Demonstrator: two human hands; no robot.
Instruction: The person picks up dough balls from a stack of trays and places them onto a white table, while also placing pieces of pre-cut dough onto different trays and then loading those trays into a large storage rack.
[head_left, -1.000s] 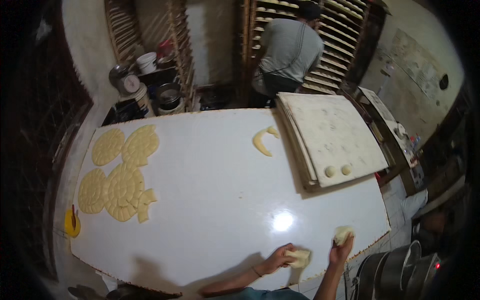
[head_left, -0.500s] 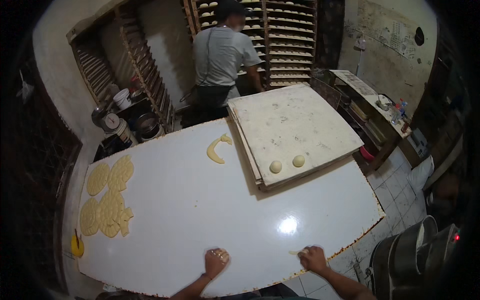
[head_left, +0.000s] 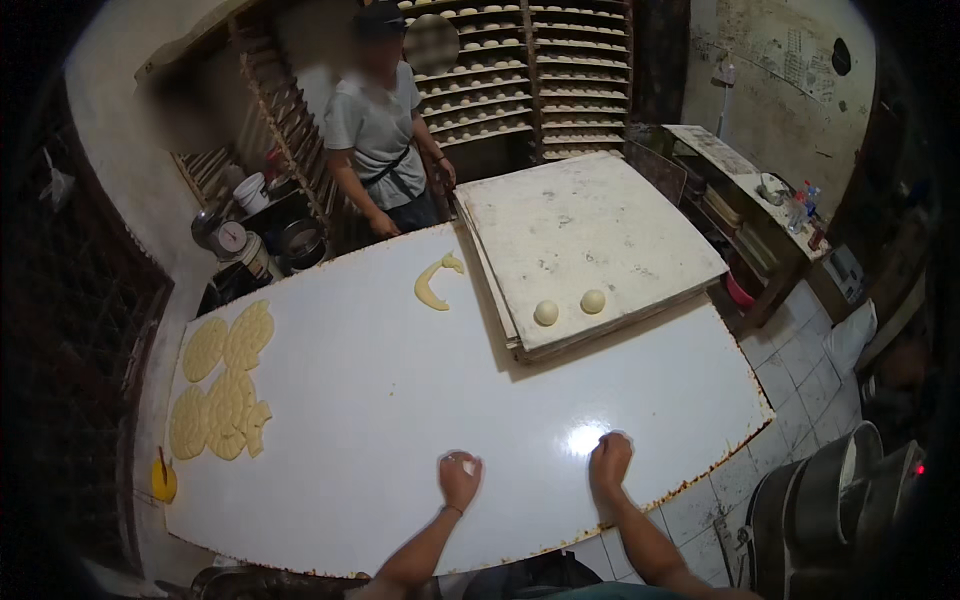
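My left hand [head_left: 460,482] is curled low on the white table [head_left: 340,420], with a pale bit of dough [head_left: 469,466] showing at its fingers. To its right, my right hand [head_left: 610,462] rests closed on the tabletop, and whatever lies under its fingers is hidden. Beyond both hands, two round dough balls [head_left: 593,301] sit apart near the front edge of a floured board [head_left: 600,230], the top one of a stack. A curved strip of dough [head_left: 430,284] lies left of that stack. Several flattened, dimpled dough pieces [head_left: 206,350] are spread at the table's left end.
A co-worker [head_left: 375,140] in a grey shirt stands at the far table edge. Racks [head_left: 580,85] full of dough pieces rise behind. A dial scale [head_left: 231,237] and buckets stand back left; a side shelf [head_left: 720,160] and metal machine [head_left: 810,510] are on the right.
Both my hands have moved forward on the table, the left one also slightly right. A dough strip beside my right hand is out of sight. The co-worker has turned around and shifted left.
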